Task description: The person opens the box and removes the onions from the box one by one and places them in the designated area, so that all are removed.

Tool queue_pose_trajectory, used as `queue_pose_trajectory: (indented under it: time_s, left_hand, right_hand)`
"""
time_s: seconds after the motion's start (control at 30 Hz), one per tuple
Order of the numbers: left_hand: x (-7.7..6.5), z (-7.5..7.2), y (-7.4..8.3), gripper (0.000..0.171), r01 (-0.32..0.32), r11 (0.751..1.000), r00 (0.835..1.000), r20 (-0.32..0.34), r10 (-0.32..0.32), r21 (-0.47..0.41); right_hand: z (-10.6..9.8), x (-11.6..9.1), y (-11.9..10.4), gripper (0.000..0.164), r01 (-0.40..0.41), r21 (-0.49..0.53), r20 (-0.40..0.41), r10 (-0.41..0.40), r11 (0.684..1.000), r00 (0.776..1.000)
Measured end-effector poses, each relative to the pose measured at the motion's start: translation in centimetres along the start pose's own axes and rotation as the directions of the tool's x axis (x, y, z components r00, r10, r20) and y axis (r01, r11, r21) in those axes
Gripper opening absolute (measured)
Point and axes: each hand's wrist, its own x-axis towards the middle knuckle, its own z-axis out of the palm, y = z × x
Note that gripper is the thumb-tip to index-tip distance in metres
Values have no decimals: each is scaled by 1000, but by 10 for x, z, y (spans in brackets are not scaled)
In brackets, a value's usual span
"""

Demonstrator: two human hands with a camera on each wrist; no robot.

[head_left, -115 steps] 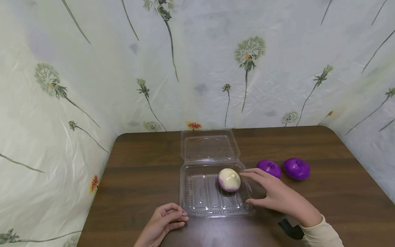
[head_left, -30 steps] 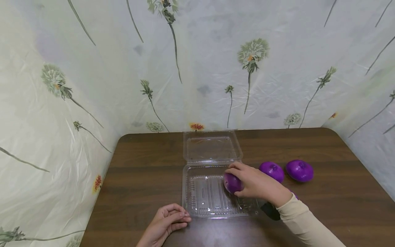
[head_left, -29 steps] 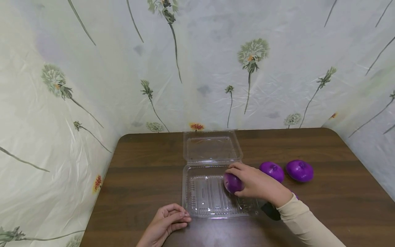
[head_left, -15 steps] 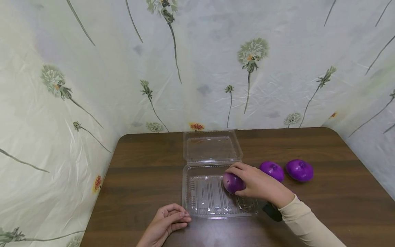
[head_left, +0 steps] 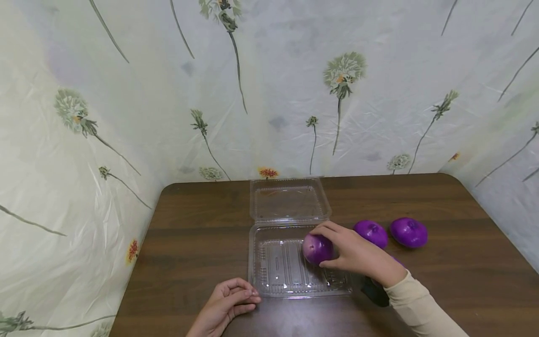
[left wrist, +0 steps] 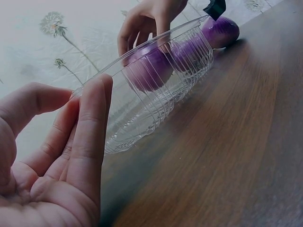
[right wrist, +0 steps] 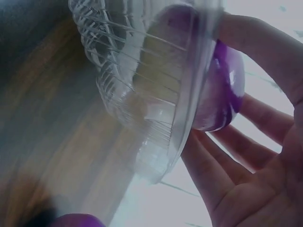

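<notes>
In the head view my right hand (head_left: 351, 250) grips a glossy purple onion (head_left: 317, 249), thumb on the near side and fingers over the far side. This onion lies at the right of a clear plastic clamshell container (head_left: 273, 281), its paler end facing left. Through the container wall in the right wrist view, a cream part of the onion (right wrist: 158, 61) shows. My left hand (head_left: 227, 302) pinches the container's near left corner between thumb and fingers, also seen in the left wrist view. The palm side of the right hand is hidden in the head view.
The container's lid (head_left: 290, 201) lies folded back towards the wall. Right of it are two purple onions, one nearer (head_left: 370, 233) and one farther right (head_left: 409, 232). A bit of purple shows beside the right forearm. Flowered sheeting (head_left: 278, 93) walls the brown table (head_left: 202, 243).
Earlier the onion sat cream side up with the right hand spread beside it. Now that hand grips it, purple side showing, and has lately turned it slightly. The left hand stays put.
</notes>
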Motion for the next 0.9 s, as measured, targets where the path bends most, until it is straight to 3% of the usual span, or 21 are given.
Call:
queue_pose_trajectory:
  time_s: [0.63, 0.9]
  left_hand:
    - [-1, 0, 0, 18, -16, 1000, 1000, 15, 16, 4]
    - [0, 0, -1, 19, -15, 1000, 1000, 15, 15, -2]
  right_hand:
    - [3, -15, 7, 73, -26, 110, -149, 42, 994, 988]
    - [5, -23, 8, 73, -23, 215, -210, 69, 976, 975]
